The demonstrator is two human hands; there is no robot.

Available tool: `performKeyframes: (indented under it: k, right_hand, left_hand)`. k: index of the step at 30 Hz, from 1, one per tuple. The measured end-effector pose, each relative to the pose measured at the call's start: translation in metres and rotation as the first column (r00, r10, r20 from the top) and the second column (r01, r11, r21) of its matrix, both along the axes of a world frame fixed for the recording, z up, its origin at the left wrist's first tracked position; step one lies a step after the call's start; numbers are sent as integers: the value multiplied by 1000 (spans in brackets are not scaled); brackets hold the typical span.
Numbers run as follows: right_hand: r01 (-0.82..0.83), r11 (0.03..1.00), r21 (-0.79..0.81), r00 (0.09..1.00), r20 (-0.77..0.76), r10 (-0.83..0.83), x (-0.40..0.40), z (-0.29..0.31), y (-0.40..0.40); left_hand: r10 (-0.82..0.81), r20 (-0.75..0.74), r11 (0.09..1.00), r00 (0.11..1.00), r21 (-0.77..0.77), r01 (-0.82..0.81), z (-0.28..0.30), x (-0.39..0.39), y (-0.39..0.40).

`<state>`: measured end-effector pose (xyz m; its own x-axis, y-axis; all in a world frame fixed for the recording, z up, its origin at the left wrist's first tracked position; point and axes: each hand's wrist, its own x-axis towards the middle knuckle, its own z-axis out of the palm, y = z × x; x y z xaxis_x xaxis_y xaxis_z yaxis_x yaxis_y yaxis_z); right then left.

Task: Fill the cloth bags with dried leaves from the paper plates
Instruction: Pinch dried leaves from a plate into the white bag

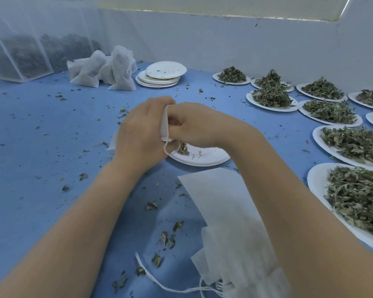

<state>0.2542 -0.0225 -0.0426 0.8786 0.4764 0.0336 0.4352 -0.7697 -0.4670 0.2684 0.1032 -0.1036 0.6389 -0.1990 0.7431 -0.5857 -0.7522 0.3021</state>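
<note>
Both hands, left (138, 134) and right (194, 125), pinch a small white cloth bag (165, 123) over a nearly emptied paper plate (202, 159); a loosened grip would likely spill leaves onto the blue table (41, 136).

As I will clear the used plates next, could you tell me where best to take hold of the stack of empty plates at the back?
Grip the stack of empty plates at its near rim, coming from the front. That edge overhangs the table freely, while filled bags crowd its left side. The top plate sits askew, so pinch the whole stack together.

Both forearms and hands (138, 134) are bare, without sleeves or gloves.
</note>
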Motion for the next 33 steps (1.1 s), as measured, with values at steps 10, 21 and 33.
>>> performKeyframes:
  k: [10, 21, 33]
  right_hand:
    - [249, 699, 670, 968, -157, -195, 16, -25, -20]
    - [196, 980, -43, 981, 12, -195, 29, -63, -16]
    - [217, 974, -70, 976, 26, -215, 26, -53, -21]
  left_hand:
    - [150, -152, 988, 977, -6, -153, -6, 19, 38]
    - [178, -218, 974, 960, -103, -204, -8, 18, 39]
    - [165, -307, 970, 937, -124, -211, -8, 19, 38]
